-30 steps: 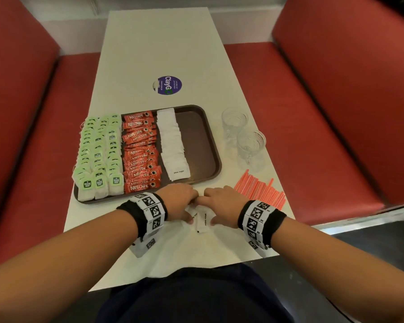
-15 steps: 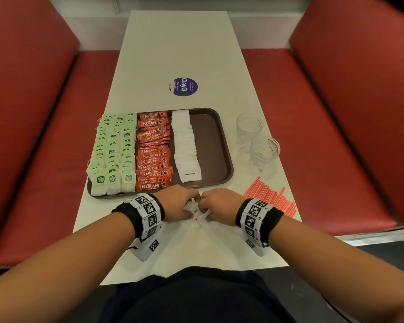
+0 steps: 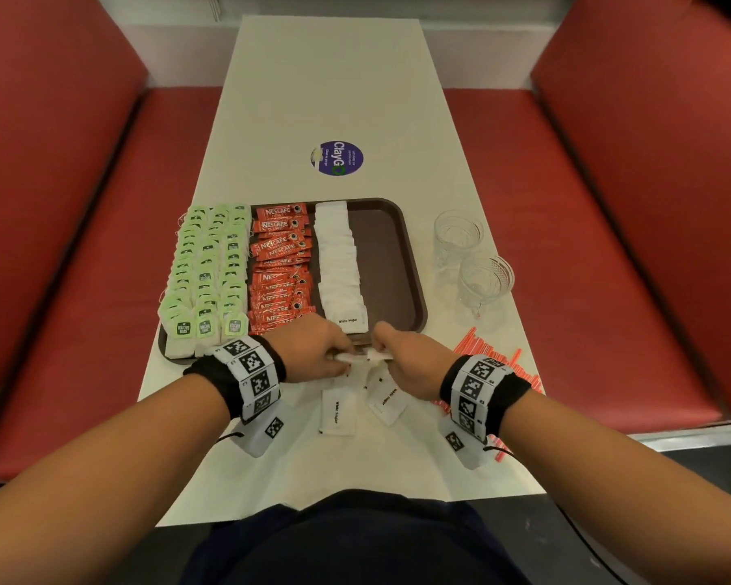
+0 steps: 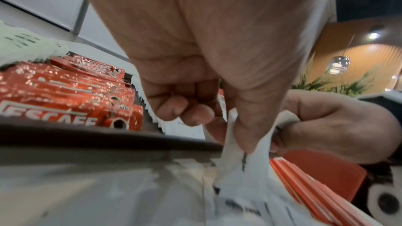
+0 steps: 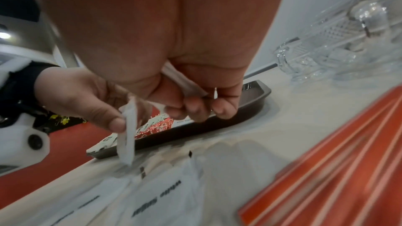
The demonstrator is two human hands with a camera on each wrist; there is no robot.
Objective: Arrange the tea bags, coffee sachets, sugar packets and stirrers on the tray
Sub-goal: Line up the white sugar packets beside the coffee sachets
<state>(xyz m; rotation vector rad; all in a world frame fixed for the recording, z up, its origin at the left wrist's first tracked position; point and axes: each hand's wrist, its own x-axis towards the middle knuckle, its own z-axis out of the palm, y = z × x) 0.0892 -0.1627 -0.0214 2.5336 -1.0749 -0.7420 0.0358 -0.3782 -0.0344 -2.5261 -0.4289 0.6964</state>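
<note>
A brown tray [image 3: 397, 255] holds rows of green tea bags [image 3: 207, 268], red coffee sachets [image 3: 279, 268] and a column of white sugar packets [image 3: 338, 263]. Both hands hover at the tray's front edge. My left hand [image 3: 342, 358] pinches a white sugar packet [image 4: 239, 154] between thumb and fingers. My right hand [image 3: 380, 352] grips another sugar packet [image 5: 185, 83] in its curled fingers. Two loose sugar packets [image 3: 337, 411] lie on the table just behind the hands. Orange stirrers [image 3: 494, 361] lie in a heap to the right of my right wrist.
Two clear glasses [image 3: 473, 255] stand on the white table [image 3: 334, 78] right of the tray. The tray's right third is bare. A round purple sticker [image 3: 338, 158] sits beyond the tray. Red bench seats [image 3: 566, 247] flank the table.
Both hands have risen from the table and moved forward to the tray's front edge, each with a sugar packet. Loose packets that lay under them now show.
</note>
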